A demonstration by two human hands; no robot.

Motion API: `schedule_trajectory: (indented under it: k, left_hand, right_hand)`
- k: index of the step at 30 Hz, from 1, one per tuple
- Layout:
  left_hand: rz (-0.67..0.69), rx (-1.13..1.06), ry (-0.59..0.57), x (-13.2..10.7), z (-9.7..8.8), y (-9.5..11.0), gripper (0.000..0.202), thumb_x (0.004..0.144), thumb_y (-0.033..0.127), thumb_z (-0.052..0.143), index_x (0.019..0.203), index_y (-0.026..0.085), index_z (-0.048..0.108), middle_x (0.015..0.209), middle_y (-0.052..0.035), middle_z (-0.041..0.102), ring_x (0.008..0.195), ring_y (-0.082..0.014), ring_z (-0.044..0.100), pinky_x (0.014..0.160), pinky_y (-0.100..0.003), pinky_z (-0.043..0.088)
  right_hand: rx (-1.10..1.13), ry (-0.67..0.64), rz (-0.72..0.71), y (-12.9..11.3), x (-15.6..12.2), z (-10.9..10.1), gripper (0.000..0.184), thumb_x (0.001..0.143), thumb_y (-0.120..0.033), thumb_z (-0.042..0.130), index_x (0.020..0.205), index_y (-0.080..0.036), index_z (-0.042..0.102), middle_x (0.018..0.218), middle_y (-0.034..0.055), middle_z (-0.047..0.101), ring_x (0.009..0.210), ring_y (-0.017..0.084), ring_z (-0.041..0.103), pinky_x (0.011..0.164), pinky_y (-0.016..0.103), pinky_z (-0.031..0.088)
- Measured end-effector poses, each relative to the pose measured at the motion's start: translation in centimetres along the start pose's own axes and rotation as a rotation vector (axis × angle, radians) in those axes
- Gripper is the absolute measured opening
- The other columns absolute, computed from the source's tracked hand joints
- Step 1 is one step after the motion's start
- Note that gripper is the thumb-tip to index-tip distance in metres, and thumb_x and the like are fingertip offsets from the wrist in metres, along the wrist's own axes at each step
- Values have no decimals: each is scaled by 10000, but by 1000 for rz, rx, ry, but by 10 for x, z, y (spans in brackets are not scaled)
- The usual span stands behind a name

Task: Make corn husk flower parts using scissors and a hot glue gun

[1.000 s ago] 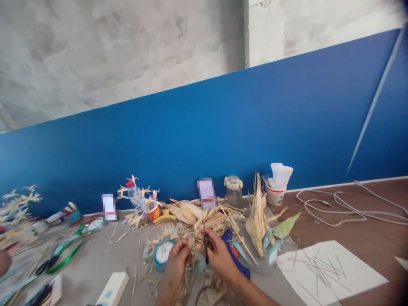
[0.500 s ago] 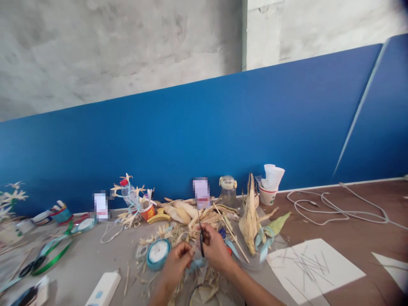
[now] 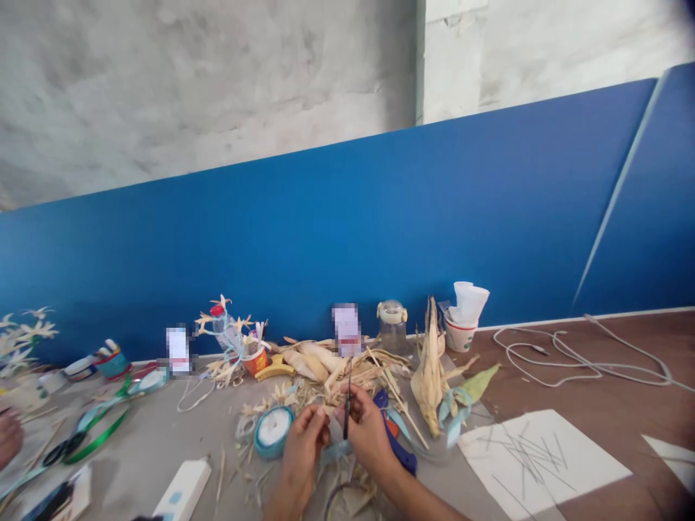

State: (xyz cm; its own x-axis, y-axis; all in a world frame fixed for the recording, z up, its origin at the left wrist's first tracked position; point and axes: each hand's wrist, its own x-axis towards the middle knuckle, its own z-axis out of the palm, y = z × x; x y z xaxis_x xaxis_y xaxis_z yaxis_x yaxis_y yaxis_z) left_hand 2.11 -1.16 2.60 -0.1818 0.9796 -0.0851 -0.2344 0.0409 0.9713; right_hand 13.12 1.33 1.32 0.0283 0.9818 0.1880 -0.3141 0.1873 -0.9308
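Note:
My right hand (image 3: pixel 370 433) is closed around small black scissors (image 3: pixel 347 407), blades pointing up. My left hand (image 3: pixel 302 443) pinches a thin pale strip of dried husk right beside the blades, fingers pressed together. Both hands meet over a heap of dried corn husks (image 3: pixel 337 369) at the near middle of the table. A light-blue ribbon strip (image 3: pixel 332 453) runs under my hands. A teal ribbon spool (image 3: pixel 272 430) lies just left of my left hand.
A blue partition (image 3: pixel 380 231) backs the table. Behind the heap stand a glass jar (image 3: pixel 392 325), paper cups (image 3: pixel 462 318) and an upright husk bundle (image 3: pixel 428 369). White paper with thin sticks (image 3: pixel 537 452) and a cable (image 3: pixel 575 354) lie right. Green ribbon and scissors (image 3: pixel 76 441) lie left, near another person's hand (image 3: pixel 8 438).
The camera view shifted slightly. My hands stay together at the husk heap; the scissors stay upright in my right hand, and my left hand has closed in on the blades.

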Motion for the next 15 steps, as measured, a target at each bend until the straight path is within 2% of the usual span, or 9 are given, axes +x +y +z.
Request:
schedule_trajectory:
  k: [7, 12, 15]
  left_hand:
    - [30, -39, -49, 0, 4, 2, 413, 562, 512, 785, 714, 145, 671, 548, 21, 545, 510, -102, 416, 533, -231, 336]
    - [22, -51, -67, 2, 3, -5, 361, 590, 472, 781, 701, 152, 657, 563, 19, 556, 521, -111, 438, 543, -237, 347]
    - [8, -68, -17, 4, 1, -6, 364, 559, 476, 790, 599, 168, 601, 503, 35, 515, 489, -110, 427, 516, -237, 341]
  right_hand:
    - [-29, 38, -29, 4, -1, 1, 397, 665, -308, 622, 1028, -162, 553, 989, 135, 711, 910, 256, 676, 814, 369, 534]
    - [-42, 39, -66, 11, -2, 1, 390, 690, -286, 617, 1055, -159, 563, 949, 118, 712, 866, 241, 674, 807, 360, 532]
    - [-76, 13, -79, 12, -3, 1, 367, 712, -269, 602, 1060, -156, 575, 900, 93, 703, 808, 216, 662, 759, 327, 532]
